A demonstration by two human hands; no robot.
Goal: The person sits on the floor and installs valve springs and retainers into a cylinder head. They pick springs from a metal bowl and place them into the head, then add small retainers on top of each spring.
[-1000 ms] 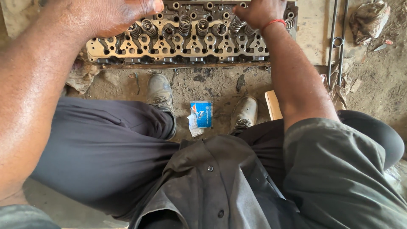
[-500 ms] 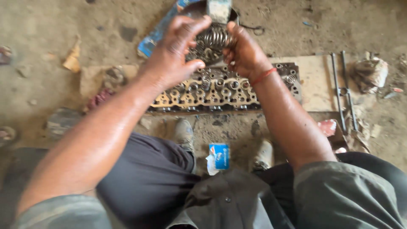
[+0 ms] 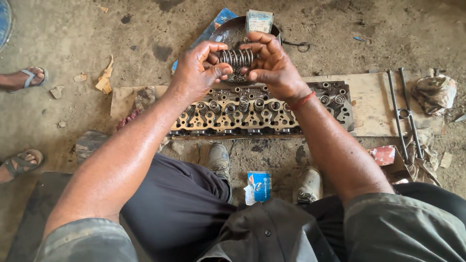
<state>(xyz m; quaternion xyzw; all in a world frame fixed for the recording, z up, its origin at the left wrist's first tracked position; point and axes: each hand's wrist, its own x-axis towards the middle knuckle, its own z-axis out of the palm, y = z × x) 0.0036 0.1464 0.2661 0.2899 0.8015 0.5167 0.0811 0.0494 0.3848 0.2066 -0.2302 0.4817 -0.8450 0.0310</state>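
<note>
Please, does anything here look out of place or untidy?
Nothing is broken. Both hands, left hand and right hand, hold a coil spring above the cylinder head. Cardboard scraps litter the dirty floor.

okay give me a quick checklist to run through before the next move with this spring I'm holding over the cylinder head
1. Spring held at both ends: ok. The left hand and right hand pinch the coil spring between them.
2. Spring clear of the cylinder head: ok, it is held above it, not touching.
3. Head steady: ok, it lies flat on the board.
4. Open seats on the head: cannot tell; several springs are fitted, but the hands hide part of the row.
5. Spring condition: cannot tell, coils look even but too small to judge.
6. Round tray behind within reach: ok, just beyond the hands.
</note>
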